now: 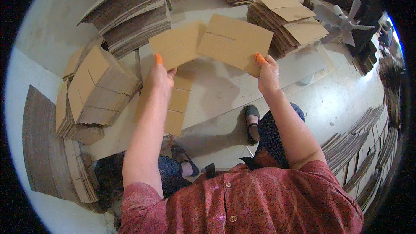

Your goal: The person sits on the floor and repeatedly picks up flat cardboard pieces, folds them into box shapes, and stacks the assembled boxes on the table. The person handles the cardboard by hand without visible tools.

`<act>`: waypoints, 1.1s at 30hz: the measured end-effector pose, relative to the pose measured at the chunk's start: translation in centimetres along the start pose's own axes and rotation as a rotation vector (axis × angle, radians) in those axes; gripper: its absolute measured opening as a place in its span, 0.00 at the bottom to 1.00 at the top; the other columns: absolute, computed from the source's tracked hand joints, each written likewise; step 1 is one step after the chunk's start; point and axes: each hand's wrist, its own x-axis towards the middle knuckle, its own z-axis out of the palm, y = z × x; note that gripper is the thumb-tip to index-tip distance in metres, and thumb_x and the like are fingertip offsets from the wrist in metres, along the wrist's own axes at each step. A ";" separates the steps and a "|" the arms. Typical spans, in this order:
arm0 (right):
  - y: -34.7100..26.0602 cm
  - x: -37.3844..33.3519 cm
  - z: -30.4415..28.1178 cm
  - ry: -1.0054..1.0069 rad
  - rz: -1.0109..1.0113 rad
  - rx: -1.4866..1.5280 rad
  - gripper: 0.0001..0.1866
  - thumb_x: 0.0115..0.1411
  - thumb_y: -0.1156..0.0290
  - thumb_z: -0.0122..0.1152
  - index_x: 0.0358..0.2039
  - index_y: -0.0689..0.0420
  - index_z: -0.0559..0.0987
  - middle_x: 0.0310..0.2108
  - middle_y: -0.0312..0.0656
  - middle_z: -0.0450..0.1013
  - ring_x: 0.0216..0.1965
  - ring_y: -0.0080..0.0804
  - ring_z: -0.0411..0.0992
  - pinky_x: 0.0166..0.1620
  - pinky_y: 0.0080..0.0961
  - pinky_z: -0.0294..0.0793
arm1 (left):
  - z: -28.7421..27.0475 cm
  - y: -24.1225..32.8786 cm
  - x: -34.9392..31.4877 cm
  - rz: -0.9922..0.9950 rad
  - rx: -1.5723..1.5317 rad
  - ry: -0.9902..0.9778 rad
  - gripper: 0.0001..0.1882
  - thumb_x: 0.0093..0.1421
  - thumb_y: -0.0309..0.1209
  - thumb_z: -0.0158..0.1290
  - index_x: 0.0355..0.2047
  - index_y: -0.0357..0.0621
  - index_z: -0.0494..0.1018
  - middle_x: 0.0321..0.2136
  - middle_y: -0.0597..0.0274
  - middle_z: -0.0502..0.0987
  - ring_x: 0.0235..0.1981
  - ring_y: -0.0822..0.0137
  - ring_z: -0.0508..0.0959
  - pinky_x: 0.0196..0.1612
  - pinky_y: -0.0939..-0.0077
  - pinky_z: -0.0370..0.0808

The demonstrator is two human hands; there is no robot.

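Observation:
My left hand (161,76), with an orange cover on the thumb, grips the near edge of a plain brown cardboard sheet (175,41). A second cardboard sheet (242,39), with a slit cut into it, is pinched at its near right corner by my right hand (268,71), whose thumb also wears an orange cover. Both sheets are held out in front of me, their inner edges meeting or slightly overlapping. Most fingers are hidden beneath the sheets. Below my left hand lies a slotted cardboard piece (178,104), partly covered by my forearm.
Tall cardboard stacks (125,13) stand at the far left, with slotted bundles (102,86) nearer. At the far right are another stack (281,24) and a fan (344,26) with pale blades. Flat sheets (355,134) are piled at my right. My shoes (251,123) rest on the floor.

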 end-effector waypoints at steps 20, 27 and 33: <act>1.7 -5.4 3.2 -0.395 0.245 0.262 0.13 0.62 0.66 0.50 0.40 0.62 0.74 0.36 0.42 0.73 0.34 0.31 0.73 0.40 0.30 0.76 | -1.5 -5.3 -10.4 0.195 0.691 -0.230 0.32 0.56 0.50 0.52 0.48 0.34 0.64 0.44 0.53 0.69 0.46 0.61 0.66 0.48 0.64 0.64; 0.4 -4.3 1.3 -0.298 -0.197 -0.098 0.08 0.59 0.72 0.56 0.36 0.63 0.76 0.31 0.37 0.75 0.30 0.23 0.72 0.32 0.23 0.75 | -5.7 -3.2 -14.4 0.424 2.048 -0.309 0.50 0.50 0.57 0.53 0.60 0.32 0.46 0.62 0.41 0.44 0.65 0.47 0.43 0.61 0.46 0.48; -0.4 -6.5 1.9 -0.352 -0.266 -0.210 0.09 0.60 0.73 0.53 0.38 0.61 0.77 0.31 0.34 0.73 0.31 0.20 0.70 0.34 0.20 0.74 | -10.3 -4.1 -15.9 0.617 1.976 -0.460 0.36 0.54 0.47 0.53 0.56 0.38 0.57 0.57 0.45 0.58 0.58 0.49 0.59 0.56 0.55 0.60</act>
